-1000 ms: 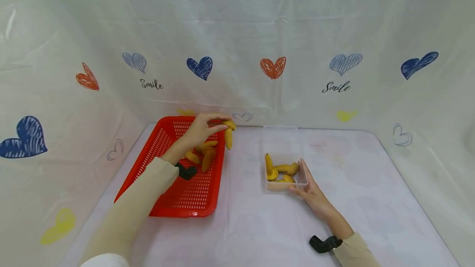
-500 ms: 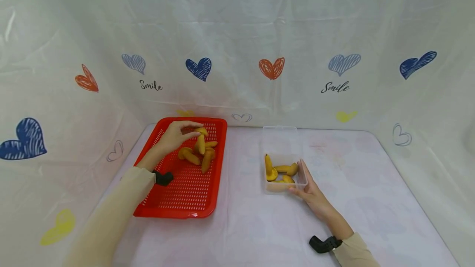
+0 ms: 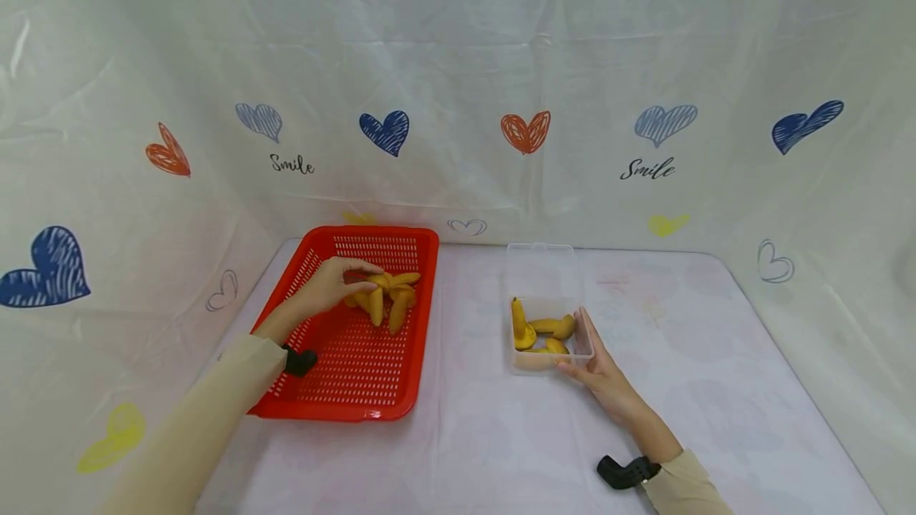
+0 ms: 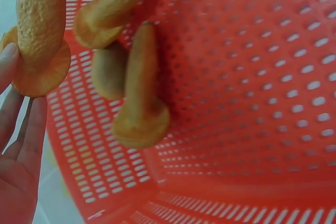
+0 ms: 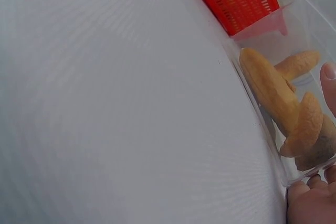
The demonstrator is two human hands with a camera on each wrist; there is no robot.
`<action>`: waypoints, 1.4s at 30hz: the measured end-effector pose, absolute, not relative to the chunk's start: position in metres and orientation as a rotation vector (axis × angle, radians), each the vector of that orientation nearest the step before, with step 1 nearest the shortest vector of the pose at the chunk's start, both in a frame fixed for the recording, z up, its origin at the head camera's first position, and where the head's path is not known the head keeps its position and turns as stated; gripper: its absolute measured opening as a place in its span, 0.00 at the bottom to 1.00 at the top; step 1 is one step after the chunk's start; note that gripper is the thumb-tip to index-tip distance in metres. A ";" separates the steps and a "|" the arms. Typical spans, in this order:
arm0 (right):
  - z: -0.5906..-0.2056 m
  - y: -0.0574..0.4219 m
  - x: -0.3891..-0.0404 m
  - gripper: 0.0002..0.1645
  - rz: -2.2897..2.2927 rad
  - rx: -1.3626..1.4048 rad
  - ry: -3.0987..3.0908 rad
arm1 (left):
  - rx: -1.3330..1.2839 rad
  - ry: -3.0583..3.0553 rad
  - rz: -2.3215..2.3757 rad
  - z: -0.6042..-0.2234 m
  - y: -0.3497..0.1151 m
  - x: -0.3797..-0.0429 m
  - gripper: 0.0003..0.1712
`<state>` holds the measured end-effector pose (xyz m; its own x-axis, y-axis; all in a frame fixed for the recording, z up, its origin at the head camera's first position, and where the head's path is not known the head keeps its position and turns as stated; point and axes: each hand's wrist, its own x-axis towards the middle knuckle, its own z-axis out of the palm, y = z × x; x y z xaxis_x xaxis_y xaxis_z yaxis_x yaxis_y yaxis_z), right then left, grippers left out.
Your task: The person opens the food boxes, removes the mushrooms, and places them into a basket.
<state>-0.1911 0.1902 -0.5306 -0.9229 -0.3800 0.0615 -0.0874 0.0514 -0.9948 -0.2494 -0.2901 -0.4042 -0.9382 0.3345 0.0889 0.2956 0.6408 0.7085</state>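
My left hand pinches a yellow-brown mushroom by its cap, low over the red basket. In the left wrist view, thumb and fingers grip the cap of this mushroom, with its thick stem pointing up in the picture. Several more mushrooms lie in the basket close by. At the centre right, my right hand holds a clear plastic box at its right side. Inside are several mushrooms, also seen as a mushroom through the box wall.
The box's clear lid stands raised behind it. A white table lies under both containers. Behind rises a white curtain printed with hearts. A black wrist strap is on the right arm, another on the left.
My left hand carried the mushroom from beyond the basket's right rim leftward, then down among the other mushrooms. My right hand and the box stay in place.
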 end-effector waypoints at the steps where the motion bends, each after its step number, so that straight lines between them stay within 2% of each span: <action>1: -0.530 0.190 -0.191 0.61 -1.968 -0.478 2.109 | 0.550 2.798 1.180 -0.407 -0.290 -0.250 0.18; 11: -0.532 0.192 -0.192 0.61 -1.967 -0.473 2.096 | 0.608 2.678 1.205 -0.428 -0.290 -0.251 0.15; 22: -0.532 0.192 -0.192 0.61 -1.982 -0.483 2.093 | 0.624 2.634 1.276 -0.431 -0.292 -0.252 0.18; 30: -0.533 0.191 -0.191 0.61 -1.995 -0.491 2.074 | 0.581 2.656 1.303 -0.424 -0.284 -0.251 0.19; 42: -0.533 0.191 -0.192 0.61 -1.999 -0.494 2.070 | 0.578 2.599 1.448 -0.396 -0.248 -0.260 0.20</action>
